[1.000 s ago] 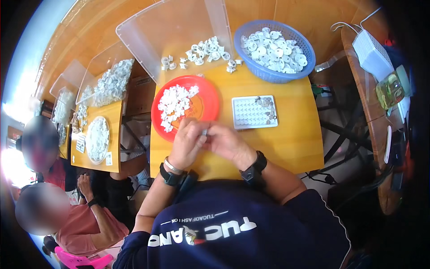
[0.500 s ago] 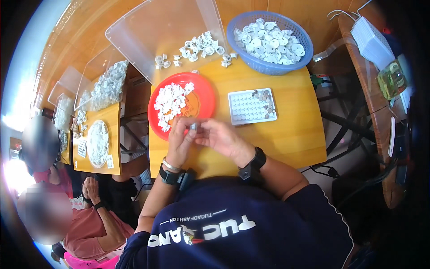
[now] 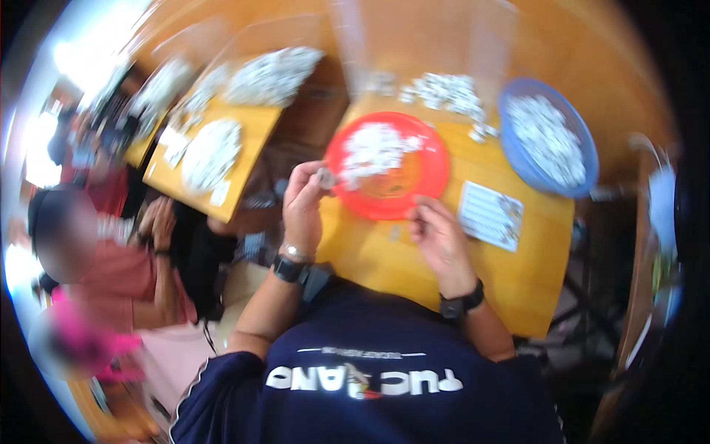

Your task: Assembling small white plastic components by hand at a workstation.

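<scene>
Between the thumb and fingers of my left hand (image 3: 303, 211) is a small round white plastic part (image 3: 325, 178), held just off the left rim of the red plate (image 3: 438, 166). A heap of small white plastic pieces (image 3: 373, 152) covers the plate's left and middle. My right hand (image 3: 442, 244) is over the plate's lower right edge with thumb and fingertips pinched together; whatever may be between them is too blurred to make out. Right of that hand lies a white tray (image 3: 473, 211) with rows of small round discs, darker ones toward its right side.
A blue basket (image 3: 510, 159) full of white parts stands at the back right. Loose white parts (image 3: 447, 92) lie by a clear plastic bin (image 3: 429, 37) at the back. To the left, people sit by another table (image 3: 248, 174) heaped with similar parts.
My hands have moved apart: the left keeps the small part, the right has gone toward the plate's lower right edge. The whole view has swung left and blurred.
</scene>
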A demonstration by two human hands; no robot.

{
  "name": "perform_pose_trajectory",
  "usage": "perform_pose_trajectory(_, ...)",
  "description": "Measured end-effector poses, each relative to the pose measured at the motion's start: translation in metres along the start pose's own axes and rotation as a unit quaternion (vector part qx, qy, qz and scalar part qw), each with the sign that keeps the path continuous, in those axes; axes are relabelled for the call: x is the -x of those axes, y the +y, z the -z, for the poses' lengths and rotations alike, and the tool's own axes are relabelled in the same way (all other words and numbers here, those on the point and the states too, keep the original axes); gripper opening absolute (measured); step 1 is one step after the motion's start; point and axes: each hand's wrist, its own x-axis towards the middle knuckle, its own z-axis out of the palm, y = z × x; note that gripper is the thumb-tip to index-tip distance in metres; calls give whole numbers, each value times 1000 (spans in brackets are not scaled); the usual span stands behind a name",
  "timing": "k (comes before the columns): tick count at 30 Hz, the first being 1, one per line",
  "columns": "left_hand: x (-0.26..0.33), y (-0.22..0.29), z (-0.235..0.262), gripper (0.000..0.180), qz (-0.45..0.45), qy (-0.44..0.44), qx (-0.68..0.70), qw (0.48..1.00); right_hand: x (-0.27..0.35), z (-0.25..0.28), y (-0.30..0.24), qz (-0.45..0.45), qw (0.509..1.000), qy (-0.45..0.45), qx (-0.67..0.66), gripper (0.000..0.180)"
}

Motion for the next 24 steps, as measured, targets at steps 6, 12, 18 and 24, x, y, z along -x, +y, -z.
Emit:
perform_pose_trajectory(6,34,33,78,22,-52,187,7,981,8,-20,-5,-32,987,42,149,21)
perform_pose_trajectory(12,103,34,152,18,-94,402,20,911,4,-41,16,-146,965,-39,214,17)
perform_pose_trajectory(18,166,-2,207,16,17,542,68,837,-5,-60,34,-151,938,-72,304,17)
perform_pose_trajectory(24,210,-24,276,14,-2,691,6,723,1,-71,45,-71,891,-85,441,14)
